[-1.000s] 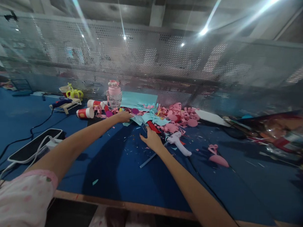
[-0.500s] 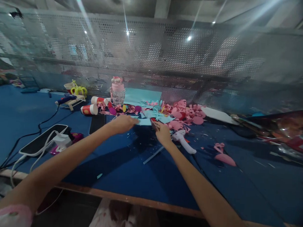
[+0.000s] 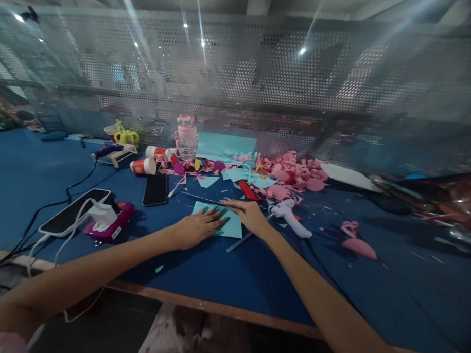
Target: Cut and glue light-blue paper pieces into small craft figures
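A light blue foam sheet lies flat on the blue table. My left hand rests on its left part with the fingers stretched flat. My right hand lies on its far right edge, fingers extended and flat. Neither hand grips anything. A white glue gun lies just right of my right hand, and a thin grey strip lies beside the sheet's near right corner.
Behind the sheet is a heap of pink and blue foam scraps, a red-handled tool, a pink bottle, paper cups, a black phone. At left are a tablet, charger and cables. A perforated metal screen backs the table.
Both hands drew back from the scrap heap toward me, bringing a light blue sheet out, and now press it flat on the table. The camera tilted down slightly.
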Motion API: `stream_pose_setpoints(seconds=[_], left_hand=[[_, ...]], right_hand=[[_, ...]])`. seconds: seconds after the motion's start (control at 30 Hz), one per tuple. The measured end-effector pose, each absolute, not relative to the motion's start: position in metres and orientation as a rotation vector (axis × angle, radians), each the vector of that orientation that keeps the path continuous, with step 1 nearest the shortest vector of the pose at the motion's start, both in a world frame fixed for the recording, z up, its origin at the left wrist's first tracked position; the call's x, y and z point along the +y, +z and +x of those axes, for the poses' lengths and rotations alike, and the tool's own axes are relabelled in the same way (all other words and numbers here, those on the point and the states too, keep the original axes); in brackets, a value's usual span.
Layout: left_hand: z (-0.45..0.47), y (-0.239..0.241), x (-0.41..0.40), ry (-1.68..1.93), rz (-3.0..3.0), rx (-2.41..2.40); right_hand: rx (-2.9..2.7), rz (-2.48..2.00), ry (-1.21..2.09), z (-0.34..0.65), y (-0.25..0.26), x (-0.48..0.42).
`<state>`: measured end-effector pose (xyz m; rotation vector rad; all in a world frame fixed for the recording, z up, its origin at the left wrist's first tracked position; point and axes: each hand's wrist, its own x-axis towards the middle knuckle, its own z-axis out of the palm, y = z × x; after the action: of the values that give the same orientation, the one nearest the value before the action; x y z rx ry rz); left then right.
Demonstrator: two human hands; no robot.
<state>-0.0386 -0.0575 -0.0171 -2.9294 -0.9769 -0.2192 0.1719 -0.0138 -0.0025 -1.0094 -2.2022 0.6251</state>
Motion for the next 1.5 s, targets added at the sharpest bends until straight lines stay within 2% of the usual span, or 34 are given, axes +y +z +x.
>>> stream_pose_setpoints(seconds=[0.2,0.33,0.47,0.63,0.8,0.9,0.97,1.1,1.27,1.5], left_hand=[[-0.047,-0.016,-0.065,-0.501,-2.896,-0.645],[-0.052,-0.018,-0.066,-0.602,-2.720,-1.060],[-0.057,-0.026,-0.060,-0.410,-2.693,-1.489],[-0.058,-0.033,-0.053,-0.307,-2.694,-1.676],[-0.054,-0.029,-0.040,-0.357,-2.677,-1.756],[-0.054,-0.024,-0.038,-0.520,-2.671,-1.677],[-0.054,-0.020,-0.042,-0.576,-2.755,-1.442],[-0.055,-0.013,-0.054,-0.340,-3.076,-0.934],[-0.054,-0.012,-0.057,-0.281,-3.148,-0.950],[-0.054,-0.011,-0.057,-0.290,-3.182,-1.017]], right_hand=[[-2.342,-1.018,0.738,0.182,-0.002,-0.013],[-2.407,-1.025,0.663,0.186,0.004,-0.019],[-2.419,-1.099,0.542,0.191,0.007,-0.028],[-2.510,-1.298,0.509,0.193,-0.003,-0.029],[-2.558,-1.432,0.195,0.188,-0.012,-0.020],[-2.652,-1.339,0.045,0.186,-0.014,-0.019],[-2.619,-1.350,0.021,0.187,-0.014,-0.018],[-2.251,-1.418,0.009,0.197,-0.016,-0.010],[-1.951,-1.437,-0.079,0.209,-0.017,-0.003],[-1.999,-1.341,-0.009,0.198,-0.013,-0.013]])
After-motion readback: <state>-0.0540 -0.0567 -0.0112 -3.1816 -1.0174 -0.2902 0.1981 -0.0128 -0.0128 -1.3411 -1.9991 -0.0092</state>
